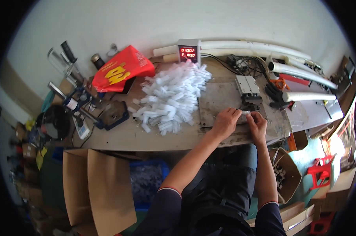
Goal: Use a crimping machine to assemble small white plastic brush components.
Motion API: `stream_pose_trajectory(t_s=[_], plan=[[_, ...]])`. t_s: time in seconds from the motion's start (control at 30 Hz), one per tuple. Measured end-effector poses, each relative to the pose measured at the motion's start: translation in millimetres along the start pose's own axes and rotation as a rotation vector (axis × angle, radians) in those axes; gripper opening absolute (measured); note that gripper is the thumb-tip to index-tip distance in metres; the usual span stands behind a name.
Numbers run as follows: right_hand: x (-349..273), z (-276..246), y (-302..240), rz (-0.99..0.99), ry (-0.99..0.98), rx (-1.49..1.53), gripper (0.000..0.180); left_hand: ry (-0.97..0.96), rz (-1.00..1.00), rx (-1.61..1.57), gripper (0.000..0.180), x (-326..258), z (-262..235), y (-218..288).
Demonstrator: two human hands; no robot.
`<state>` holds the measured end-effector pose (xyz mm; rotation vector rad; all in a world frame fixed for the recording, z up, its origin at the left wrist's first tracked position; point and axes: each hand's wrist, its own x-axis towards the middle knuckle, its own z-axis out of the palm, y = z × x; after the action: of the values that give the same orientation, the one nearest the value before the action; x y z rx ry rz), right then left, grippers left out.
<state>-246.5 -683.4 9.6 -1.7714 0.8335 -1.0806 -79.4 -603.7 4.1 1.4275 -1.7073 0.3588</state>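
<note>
My left hand (226, 121) and my right hand (257, 124) are close together over the table's front edge. Pinched between the fingertips of both is a small translucent ribbed plastic piece (244, 114), partly covered by the fingers. Just beyond them stands a small bench device with a white block (247, 85) on top and a dark metal part (250, 100) below it. To the left of my hands lies a big heap of similar translucent plastic pieces (172, 96), some showing fine ribs.
Behind the heap stands a box with a red digital display (189, 50). A red bag (123, 70) and a blue hand-lever press stand (114, 114) are at left. White tubes (303, 74) lie at back right. Below are cardboard boxes (111, 192) and a blue crate (165, 168).
</note>
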Motion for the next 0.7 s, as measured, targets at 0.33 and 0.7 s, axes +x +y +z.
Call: stream_pose_trajectory(t_s=[0.33, 0.7], plan=[[-3.6, 2.1, -2.8, -0.092, 0.007, -0.239, 0.018, 0.517, -0.398, -0.078, 0.021, -62.2, -117.0, 1.6], [-5.3, 3.3, -2.3, -0.127, 0.033, -0.315, 0.017, 0.176, -0.700, 0.340, 0.029, -53.2, -192.5, -60.8]])
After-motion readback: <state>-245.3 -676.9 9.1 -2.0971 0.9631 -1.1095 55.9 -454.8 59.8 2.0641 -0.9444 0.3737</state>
